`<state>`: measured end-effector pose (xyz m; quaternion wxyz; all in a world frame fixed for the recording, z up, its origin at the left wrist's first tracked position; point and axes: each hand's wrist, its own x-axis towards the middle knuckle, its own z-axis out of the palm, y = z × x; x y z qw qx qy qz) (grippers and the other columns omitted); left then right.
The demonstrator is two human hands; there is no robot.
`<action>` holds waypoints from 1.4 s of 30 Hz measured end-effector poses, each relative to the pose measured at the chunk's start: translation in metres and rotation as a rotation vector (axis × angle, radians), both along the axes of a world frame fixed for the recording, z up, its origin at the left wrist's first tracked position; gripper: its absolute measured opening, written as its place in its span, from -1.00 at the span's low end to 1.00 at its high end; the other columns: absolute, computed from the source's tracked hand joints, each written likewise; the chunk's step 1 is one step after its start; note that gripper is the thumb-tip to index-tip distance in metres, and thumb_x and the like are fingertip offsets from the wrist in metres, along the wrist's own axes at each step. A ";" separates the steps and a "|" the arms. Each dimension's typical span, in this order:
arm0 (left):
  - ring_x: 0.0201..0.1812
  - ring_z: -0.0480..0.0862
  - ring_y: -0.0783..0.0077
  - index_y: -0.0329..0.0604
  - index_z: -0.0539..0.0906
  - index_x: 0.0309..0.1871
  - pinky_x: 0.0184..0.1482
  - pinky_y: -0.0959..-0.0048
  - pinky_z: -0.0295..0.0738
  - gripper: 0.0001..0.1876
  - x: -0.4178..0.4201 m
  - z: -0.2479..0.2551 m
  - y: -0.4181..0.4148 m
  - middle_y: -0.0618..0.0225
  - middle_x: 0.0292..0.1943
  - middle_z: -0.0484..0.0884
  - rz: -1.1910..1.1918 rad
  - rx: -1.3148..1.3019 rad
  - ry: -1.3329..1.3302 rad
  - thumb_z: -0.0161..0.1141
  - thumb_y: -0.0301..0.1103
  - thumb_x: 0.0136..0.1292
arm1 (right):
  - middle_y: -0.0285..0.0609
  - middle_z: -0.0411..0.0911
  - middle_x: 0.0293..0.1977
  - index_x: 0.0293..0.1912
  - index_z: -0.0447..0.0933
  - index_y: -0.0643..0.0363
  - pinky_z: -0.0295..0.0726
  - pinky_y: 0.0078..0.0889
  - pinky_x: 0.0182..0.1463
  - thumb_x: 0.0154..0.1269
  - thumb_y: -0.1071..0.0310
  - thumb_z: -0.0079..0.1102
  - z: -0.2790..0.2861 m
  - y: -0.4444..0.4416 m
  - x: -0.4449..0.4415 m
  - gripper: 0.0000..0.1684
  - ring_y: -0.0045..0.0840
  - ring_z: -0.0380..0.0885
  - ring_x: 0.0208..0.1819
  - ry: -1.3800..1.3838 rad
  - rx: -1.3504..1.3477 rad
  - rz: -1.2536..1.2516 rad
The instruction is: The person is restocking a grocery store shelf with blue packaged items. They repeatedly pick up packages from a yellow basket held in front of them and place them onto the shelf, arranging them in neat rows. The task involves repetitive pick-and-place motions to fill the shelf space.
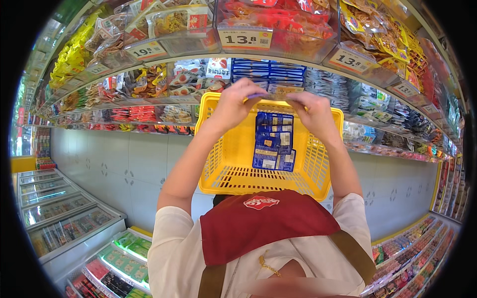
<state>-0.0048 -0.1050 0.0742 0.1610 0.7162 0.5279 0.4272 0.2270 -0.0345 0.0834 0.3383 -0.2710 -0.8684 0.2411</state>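
Both hands are over the far rim of a yellow plastic shopping basket. Pinched between my left hand and my right hand is a thin packet, seen nearly edge-on and blurred, with a purple-blue end at the left fingers. Inside the basket, several flat blue packets with pale printed labels lie partly overlapping. Just beyond my hands, rows of blue packets stand in a clear shelf bin, partly hidden by my fingers and the packet.
Tiered snack shelves with clear dividers and price tags curve across the front. A glass-topped freezer stands at left. Low displays of packaged goods lie behind me on both sides. Tiled floor runs below the shelves.
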 end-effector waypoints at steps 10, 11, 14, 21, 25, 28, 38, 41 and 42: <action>-0.22 0.62 0.13 -0.21 0.69 -0.22 -0.13 0.24 0.50 -0.77 -0.031 -0.033 0.017 0.23 -0.34 0.65 0.271 -0.017 0.347 0.43 -0.42 0.03 | -0.04 0.62 -0.48 -0.27 0.65 0.12 0.57 -0.11 -0.26 0.28 0.22 0.20 -0.026 0.032 -0.043 -0.81 -0.13 0.62 -0.37 -0.396 0.025 -0.072; -0.23 0.62 0.13 -0.22 0.68 -0.22 -0.15 0.26 0.51 -0.77 -0.032 -0.034 0.016 0.23 -0.35 0.65 0.296 -0.020 0.348 0.43 -0.42 0.03 | -0.05 0.62 -0.48 -0.27 0.64 0.12 0.57 -0.11 -0.25 0.28 0.21 0.20 -0.027 0.032 -0.046 -0.80 -0.13 0.62 -0.37 -0.437 0.019 -0.092; -0.31 0.65 0.14 -0.22 0.65 -0.22 -0.23 0.29 0.54 -0.77 -0.029 -0.023 0.014 0.21 -0.35 0.64 0.329 -0.033 0.042 0.41 -0.45 0.05 | -0.06 0.63 -0.44 -0.25 0.61 0.12 0.57 -0.11 -0.25 0.27 0.24 0.23 -0.019 0.034 -0.046 -0.83 -0.13 0.62 -0.35 -0.319 -0.056 -0.077; -0.26 0.63 0.14 -0.20 0.63 -0.28 -0.24 0.25 0.51 -0.84 -0.042 -0.016 0.019 0.22 -0.38 0.61 0.277 0.079 0.389 0.37 -0.45 0.06 | -0.08 0.58 -0.41 -0.28 0.57 0.13 0.55 -0.09 -0.29 0.19 0.37 0.22 -0.020 0.040 -0.063 -0.91 -0.12 0.60 -0.34 -0.185 0.124 0.028; -0.24 0.60 0.19 -0.17 0.64 -0.33 -0.19 0.24 0.50 -0.84 -0.049 -0.027 0.020 0.28 -0.40 0.59 0.282 0.012 0.623 0.38 -0.42 0.02 | -0.11 0.58 -0.38 -0.30 0.56 0.12 0.60 -0.13 -0.28 0.15 0.45 0.17 -0.021 0.036 -0.079 -0.92 -0.17 0.64 -0.29 -0.382 0.223 0.045; -0.23 0.59 0.20 -0.15 0.65 -0.35 -0.18 0.23 0.50 -0.86 -0.050 -0.039 0.021 0.32 -0.39 0.59 0.279 -0.008 0.691 0.37 -0.42 0.00 | -0.14 0.60 -0.34 -0.24 0.56 0.11 0.63 -0.16 -0.25 0.15 0.48 0.15 -0.031 0.036 -0.087 -0.86 -0.21 0.65 -0.24 -0.537 0.271 0.063; -0.19 0.62 0.16 -0.14 0.54 -0.21 -0.19 0.22 0.50 -0.75 -0.038 -0.022 0.001 0.28 -0.29 0.58 0.437 -0.033 0.447 0.39 -0.40 0.08 | -0.16 0.49 -0.34 -0.22 0.48 0.13 0.61 -0.30 -0.31 0.19 0.36 0.28 -0.017 0.003 -0.056 -0.80 -0.29 0.63 -0.30 -0.206 0.216 -0.161; -0.33 0.61 0.25 -0.18 0.50 -0.22 -0.33 0.31 0.50 -0.75 -0.037 -0.033 -0.014 0.28 -0.31 0.54 0.485 0.041 0.292 0.38 -0.45 0.13 | -0.14 0.49 -0.35 -0.21 0.48 0.13 0.58 -0.28 -0.33 0.22 0.35 0.27 -0.030 -0.018 -0.032 -0.82 -0.24 0.60 -0.31 -0.129 0.099 -0.117; -0.37 0.61 0.28 -0.18 0.50 -0.22 -0.36 0.34 0.49 -0.76 -0.030 -0.035 -0.022 0.28 -0.32 0.53 0.495 0.028 0.243 0.38 -0.46 0.14 | -0.10 0.52 -0.33 -0.23 0.47 0.15 0.56 -0.23 -0.32 0.24 0.35 0.25 -0.041 -0.026 -0.023 -0.84 -0.19 0.59 -0.31 -0.224 -0.017 -0.065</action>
